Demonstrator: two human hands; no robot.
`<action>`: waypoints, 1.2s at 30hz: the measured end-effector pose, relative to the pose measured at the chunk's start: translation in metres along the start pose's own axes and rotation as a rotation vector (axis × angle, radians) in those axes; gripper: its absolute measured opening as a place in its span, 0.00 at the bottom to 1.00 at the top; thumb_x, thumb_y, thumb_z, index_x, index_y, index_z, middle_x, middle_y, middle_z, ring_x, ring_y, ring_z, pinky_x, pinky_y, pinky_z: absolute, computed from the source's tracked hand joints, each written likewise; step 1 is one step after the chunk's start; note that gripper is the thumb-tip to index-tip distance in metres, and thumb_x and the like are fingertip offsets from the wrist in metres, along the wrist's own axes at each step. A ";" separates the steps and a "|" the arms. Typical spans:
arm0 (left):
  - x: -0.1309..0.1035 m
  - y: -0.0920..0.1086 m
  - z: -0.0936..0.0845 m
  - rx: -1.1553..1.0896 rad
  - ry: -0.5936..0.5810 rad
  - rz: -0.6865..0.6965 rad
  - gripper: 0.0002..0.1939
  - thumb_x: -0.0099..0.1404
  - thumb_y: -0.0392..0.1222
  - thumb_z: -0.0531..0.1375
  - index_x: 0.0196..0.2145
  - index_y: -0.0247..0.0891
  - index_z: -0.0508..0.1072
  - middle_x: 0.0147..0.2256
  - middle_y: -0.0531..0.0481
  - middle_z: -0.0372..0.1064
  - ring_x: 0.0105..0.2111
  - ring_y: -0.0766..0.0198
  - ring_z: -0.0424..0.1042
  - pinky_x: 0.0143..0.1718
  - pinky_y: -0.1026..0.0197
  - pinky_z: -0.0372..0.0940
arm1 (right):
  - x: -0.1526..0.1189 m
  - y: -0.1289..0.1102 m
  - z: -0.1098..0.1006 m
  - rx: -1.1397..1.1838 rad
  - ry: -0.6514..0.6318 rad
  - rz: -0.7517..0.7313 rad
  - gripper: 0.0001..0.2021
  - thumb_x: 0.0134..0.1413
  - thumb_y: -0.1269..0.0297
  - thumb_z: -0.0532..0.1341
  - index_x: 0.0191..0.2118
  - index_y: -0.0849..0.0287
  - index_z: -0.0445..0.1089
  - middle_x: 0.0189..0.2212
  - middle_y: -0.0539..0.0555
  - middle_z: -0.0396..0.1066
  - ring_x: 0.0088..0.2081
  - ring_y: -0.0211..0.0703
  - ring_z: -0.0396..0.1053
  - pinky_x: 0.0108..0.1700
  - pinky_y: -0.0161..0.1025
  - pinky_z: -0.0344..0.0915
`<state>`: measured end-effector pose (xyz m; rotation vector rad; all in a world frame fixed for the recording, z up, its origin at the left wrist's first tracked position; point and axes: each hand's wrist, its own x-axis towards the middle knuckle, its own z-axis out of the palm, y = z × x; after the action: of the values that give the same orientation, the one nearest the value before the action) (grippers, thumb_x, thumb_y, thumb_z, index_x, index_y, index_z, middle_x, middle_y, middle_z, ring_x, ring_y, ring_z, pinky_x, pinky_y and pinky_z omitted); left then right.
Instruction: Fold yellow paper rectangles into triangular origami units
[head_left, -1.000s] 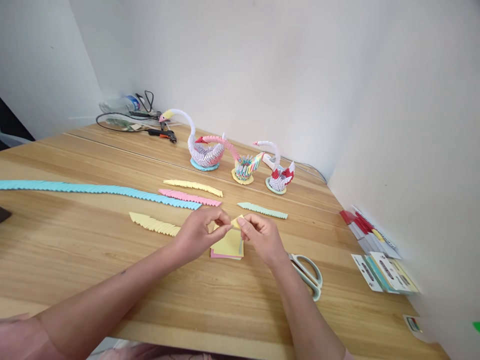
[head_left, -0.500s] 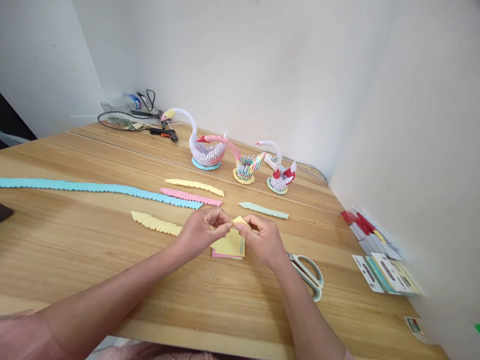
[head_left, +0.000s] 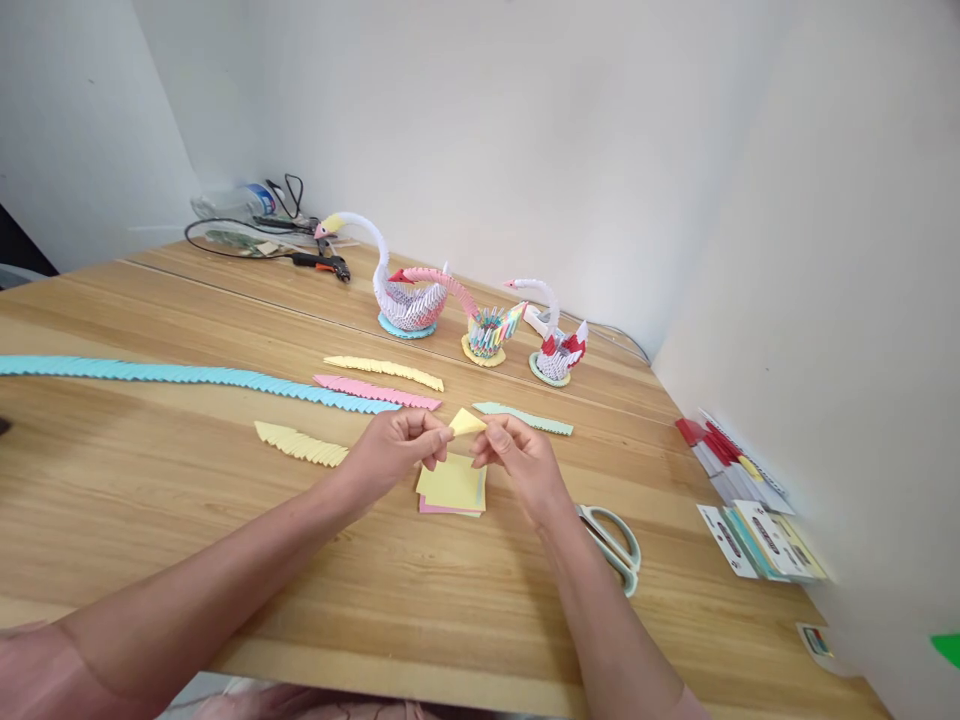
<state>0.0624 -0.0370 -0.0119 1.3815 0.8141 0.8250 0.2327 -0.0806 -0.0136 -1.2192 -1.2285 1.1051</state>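
A small folded yellow paper triangle (head_left: 466, 423) is held up by its two side corners, its peak pointing away from me. My left hand (head_left: 401, 445) pinches the left corner between thumb and fingers. At the right corner, my right hand (head_left: 519, 458) does the same. Just below the hands lies a stack of square paper sheets (head_left: 451, 485), yellow on top with pink and green edges peeking out. A row of folded yellow pieces (head_left: 300, 445) rests left of my left hand, its near end hidden behind it. Scissors (head_left: 613, 545) with pale green handles lie beside my right forearm.
Across the table run a long blue folded-paper strip (head_left: 195, 375), a pink one (head_left: 379, 391), a yellow one (head_left: 384, 371) and a green one (head_left: 525, 417). Three paper swans (head_left: 411, 308) stand behind. Paper packs (head_left: 761, 540) sit by the right wall; a glue gun (head_left: 321, 262) lies back left.
Both hands have moved slightly apart and up, so the yellow paper now shows as a full triangle between them. More of the paper stack is uncovered.
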 end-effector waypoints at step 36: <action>0.003 -0.005 0.000 -0.010 -0.101 -0.113 0.16 0.55 0.51 0.61 0.22 0.34 0.69 0.23 0.52 0.69 0.20 0.71 0.63 0.24 0.67 0.56 | 0.000 0.004 -0.003 -0.213 0.132 -0.103 0.13 0.52 0.54 0.59 0.27 0.59 0.66 0.20 0.46 0.61 0.24 0.35 0.59 0.29 0.34 0.58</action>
<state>0.0643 -0.0345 -0.0168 1.3445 0.8016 0.6659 0.2357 -0.0806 -0.0177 -1.3507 -1.3157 0.8212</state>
